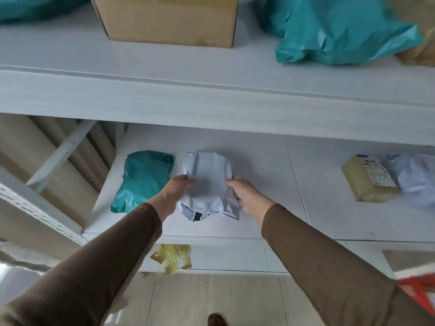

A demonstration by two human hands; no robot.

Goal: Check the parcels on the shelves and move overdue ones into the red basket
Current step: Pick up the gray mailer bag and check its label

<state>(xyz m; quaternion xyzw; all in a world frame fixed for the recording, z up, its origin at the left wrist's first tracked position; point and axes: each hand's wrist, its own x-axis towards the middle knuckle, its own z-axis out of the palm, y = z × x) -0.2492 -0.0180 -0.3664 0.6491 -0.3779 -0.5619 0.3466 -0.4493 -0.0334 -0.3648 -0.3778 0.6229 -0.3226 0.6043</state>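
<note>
Left hand and right hand both grip the white parcel, one on each side edge, thumbs laid over its top face, fingers curled under. Parcel sits on the middle shelf, crumpled, its near end folded with a dark patch showing.

Just left of the left hand: teal parcel, its right edge touching or nearly touching the white one; cannot tell which.

Right of the right hand: a bare stretch of shelf, then well apart a tan parcel with a written label, and a pale parcel against it at the frame edge.

Toward the body: shelf's front edge lies close below the parcel; a yellow bag shows beneath it.

Above the hands: upper shelf with a box and a teal bag.

Far lower right: a corner of the red basket, blurred.
</note>
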